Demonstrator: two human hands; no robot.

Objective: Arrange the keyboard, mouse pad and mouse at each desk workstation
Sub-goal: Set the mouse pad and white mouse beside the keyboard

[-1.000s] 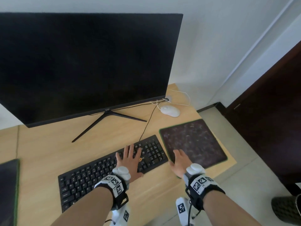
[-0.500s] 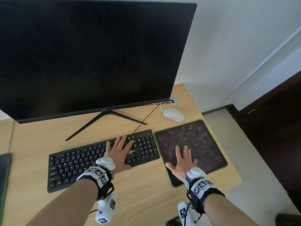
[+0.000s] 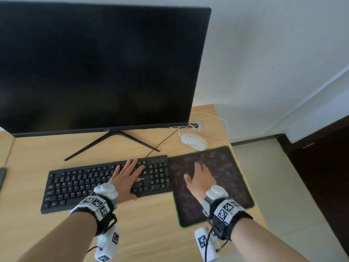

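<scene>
A big black screen (image 3: 98,67) stands on a wooden desk (image 3: 154,237). The screen is dark. It sits on a thin black stand (image 3: 113,142) with two legs that spread out wide. Behind it is a white wall (image 3: 273,53). At the back of the desk there is a round hole (image 3: 196,125), and wires go down into it. To the right of the desk you can see a pale floor (image 3: 283,186) and a dark brown door (image 3: 324,167). A dark flat thing (image 3: 2,176) peeks in at the left edge.
</scene>
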